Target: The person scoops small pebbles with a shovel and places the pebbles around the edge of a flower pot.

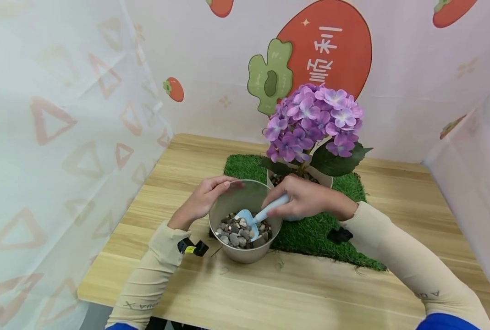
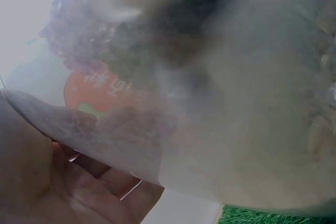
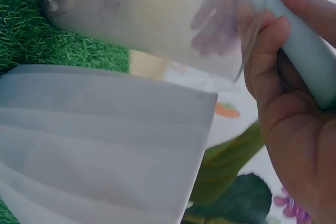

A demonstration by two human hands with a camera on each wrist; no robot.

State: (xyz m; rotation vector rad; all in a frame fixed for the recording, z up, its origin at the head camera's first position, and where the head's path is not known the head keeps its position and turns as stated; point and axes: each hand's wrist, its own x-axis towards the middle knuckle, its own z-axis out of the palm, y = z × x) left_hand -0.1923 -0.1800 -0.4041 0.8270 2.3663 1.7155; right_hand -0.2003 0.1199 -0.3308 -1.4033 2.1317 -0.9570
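Note:
A translucent plastic bucket [image 1: 246, 256] of grey and white pebbles [image 1: 233, 236] stands at the front edge of the grass mat. My left hand [image 1: 201, 199] holds its left rim, with the thumb along the edge and the fingers behind the wall. My right hand [image 1: 304, 197] grips the handle of a light blue scoop [image 1: 250, 219] over the bucket's right rim. The scoop's blade lies among the pebbles, some on it. In the right wrist view, fingers wrap round the scoop handle [image 3: 307, 51]. The left wrist view looks mostly through the cloudy bucket wall [image 2: 252, 145].
Right behind the bucket, a white ribbed pot [image 3: 105, 145] bears a purple hydrangea [image 1: 311, 121] with large green leaves, partly hidden by my right hand. Both stand on a green artificial grass mat [image 1: 311, 243] on a wooden table [image 1: 269, 293]. Printed cloth walls enclose the back and sides.

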